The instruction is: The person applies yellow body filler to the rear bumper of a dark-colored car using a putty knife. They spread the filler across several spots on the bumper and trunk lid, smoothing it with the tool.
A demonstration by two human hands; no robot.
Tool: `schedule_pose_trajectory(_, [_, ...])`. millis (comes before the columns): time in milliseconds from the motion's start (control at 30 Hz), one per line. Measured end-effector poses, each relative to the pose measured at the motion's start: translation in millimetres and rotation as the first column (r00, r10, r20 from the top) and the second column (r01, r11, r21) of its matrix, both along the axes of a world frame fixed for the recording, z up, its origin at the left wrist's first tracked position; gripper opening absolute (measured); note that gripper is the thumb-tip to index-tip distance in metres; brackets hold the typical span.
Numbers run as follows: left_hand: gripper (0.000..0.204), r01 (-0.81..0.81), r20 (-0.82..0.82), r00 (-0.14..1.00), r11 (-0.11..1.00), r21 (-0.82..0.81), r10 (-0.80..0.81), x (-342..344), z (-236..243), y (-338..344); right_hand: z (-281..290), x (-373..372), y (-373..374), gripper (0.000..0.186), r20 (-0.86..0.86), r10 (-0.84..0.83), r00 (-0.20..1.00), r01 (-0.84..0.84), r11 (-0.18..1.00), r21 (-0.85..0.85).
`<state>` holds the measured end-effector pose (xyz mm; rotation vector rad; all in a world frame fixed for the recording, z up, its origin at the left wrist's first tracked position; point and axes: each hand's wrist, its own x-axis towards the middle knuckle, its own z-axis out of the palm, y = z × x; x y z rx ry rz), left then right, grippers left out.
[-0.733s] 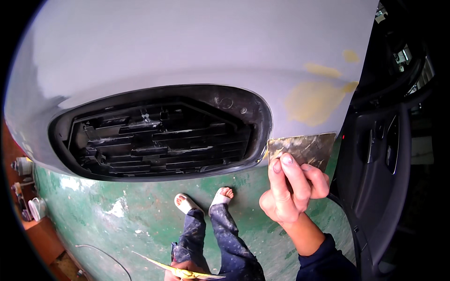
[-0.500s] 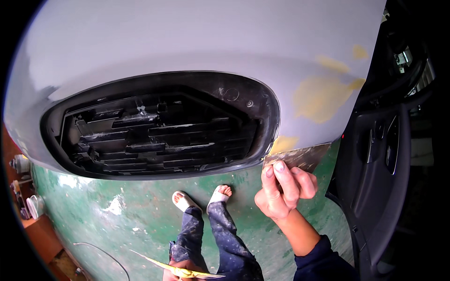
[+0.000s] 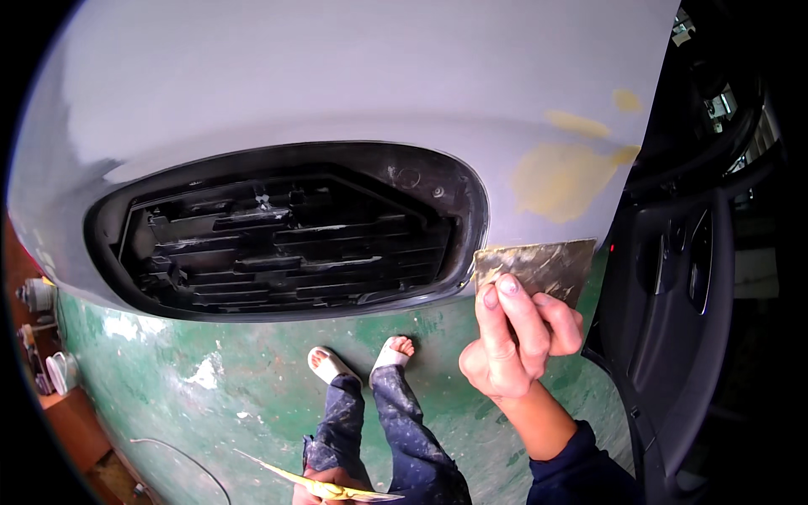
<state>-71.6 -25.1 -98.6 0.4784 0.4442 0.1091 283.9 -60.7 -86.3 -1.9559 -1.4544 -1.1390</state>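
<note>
My right hand (image 3: 526,337) is closed around a flat, dark, smeared putty spreader (image 3: 547,261), fingers pressed on its near face. The spreader's straight upper edge overlaps the lower corner of a grey car body panel (image 3: 337,67), right of an oval opening; whether it touches the panel, I cannot tell. Above it on the panel lies a broad yellow putty patch (image 3: 566,178), with smaller patches nearby. At the bottom edge my left hand (image 3: 303,497), mostly cut off, holds a thin board smeared with yellow putty (image 3: 328,488), seen nearly edge-on.
The oval opening holds a black slatted insert (image 3: 286,244). A dark open car door (image 3: 673,337) stands at the right. Below are a stained green floor (image 3: 252,370) and my sandalled feet (image 3: 391,352). A cable (image 3: 189,454) and an orange-brown cabinet (image 3: 76,421) are at the left.
The spreader has tipped up and shows more of its face. It now covers the putty patch at the panel's lower corner. The whole view has shifted slightly; my left hand stays put.
</note>
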Motion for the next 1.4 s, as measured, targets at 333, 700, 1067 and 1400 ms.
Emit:
schedule_pose_trajectory(333, [0.04,-0.026,-0.173,0.984,0.994,0.103,0.043,14,43,18,-22,-25,-19,0.01,-0.107,-0.109,0.988,0.111,0.994,0.007])
schedule_pose_trajectory(700, [0.044,0.057,-0.276,0.959,0.998,-0.036,-0.065,7,49,24,-15,1,6,0.017,0.051,-0.002,0.999,-0.001,0.999,0.054])
schedule_pose_trajectory(1067, [0.055,0.065,-0.232,0.97,0.998,-0.021,-0.068,7,50,25,-12,-13,-19,0.021,-0.017,0.038,0.999,-0.038,0.999,0.014])
schedule_pose_trajectory(1400, [0.058,0.1,-0.266,0.958,0.995,-0.019,-0.102,10,55,27,10,-6,-4,0.016,-0.058,-0.03,0.998,0.028,0.999,-0.024])
